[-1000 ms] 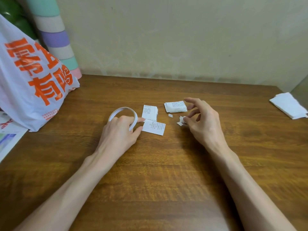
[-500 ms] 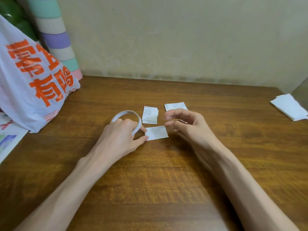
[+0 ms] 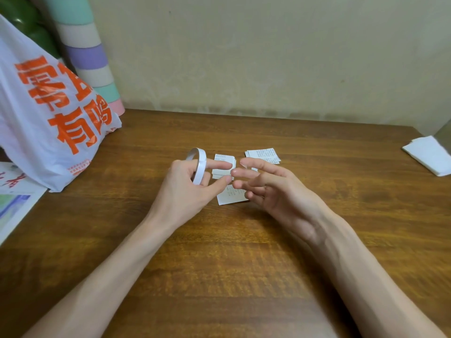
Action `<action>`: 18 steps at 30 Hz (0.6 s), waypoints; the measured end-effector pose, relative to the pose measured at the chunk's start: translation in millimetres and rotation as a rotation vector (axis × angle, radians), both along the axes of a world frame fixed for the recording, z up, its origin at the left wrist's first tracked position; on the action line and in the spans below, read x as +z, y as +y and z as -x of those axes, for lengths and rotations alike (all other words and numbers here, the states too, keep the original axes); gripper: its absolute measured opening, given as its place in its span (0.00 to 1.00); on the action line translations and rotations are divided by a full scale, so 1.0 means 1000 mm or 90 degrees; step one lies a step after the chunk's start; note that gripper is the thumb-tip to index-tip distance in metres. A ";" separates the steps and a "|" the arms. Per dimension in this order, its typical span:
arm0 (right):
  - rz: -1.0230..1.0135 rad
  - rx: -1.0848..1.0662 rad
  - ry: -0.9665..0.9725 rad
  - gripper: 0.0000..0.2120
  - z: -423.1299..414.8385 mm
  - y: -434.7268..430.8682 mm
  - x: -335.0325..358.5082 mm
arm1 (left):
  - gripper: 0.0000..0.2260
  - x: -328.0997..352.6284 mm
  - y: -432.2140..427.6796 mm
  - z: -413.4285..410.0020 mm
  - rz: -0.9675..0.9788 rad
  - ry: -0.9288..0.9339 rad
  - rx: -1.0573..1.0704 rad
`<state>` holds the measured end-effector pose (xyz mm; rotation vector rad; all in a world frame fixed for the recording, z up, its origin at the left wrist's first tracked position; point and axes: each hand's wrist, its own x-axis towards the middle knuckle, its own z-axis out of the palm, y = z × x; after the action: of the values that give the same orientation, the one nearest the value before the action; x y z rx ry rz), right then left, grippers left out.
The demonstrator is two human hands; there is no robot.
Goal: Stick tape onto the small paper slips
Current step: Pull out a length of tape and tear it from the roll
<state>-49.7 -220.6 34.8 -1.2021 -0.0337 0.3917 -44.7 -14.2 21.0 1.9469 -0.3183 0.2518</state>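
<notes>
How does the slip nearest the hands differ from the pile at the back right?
The near slip is a single sheet; the back-right pile is several slips stacked. The near slip is partly hidden by fingers of the right hand; the back-right pile shows almost whole beyond them. Both are white with small print and lie flat on the table. The left hand grips the tape roll.

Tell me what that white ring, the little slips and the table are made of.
Ring: probably a tape roll, smooth glossy white band. Slips: thin matt paper, finely printed. Table: wood or wood-look veneer; brown grain, slight sheen.
</notes>
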 end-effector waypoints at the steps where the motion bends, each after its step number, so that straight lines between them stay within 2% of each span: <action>1: 0.001 0.000 -0.001 0.17 0.000 0.000 0.000 | 0.06 0.001 0.001 0.000 0.004 -0.001 -0.003; 9: 0.007 0.000 -0.010 0.15 0.001 0.001 0.001 | 0.03 0.004 0.001 0.003 0.017 0.002 -0.013; 18: 0.005 -0.001 -0.007 0.14 0.001 0.001 0.002 | 0.06 0.005 0.001 0.002 0.066 0.080 -0.059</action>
<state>-50.7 -220.1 36.6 -1.2127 -0.0408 0.3839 -46.8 -13.7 26.4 1.8308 -0.3068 0.0835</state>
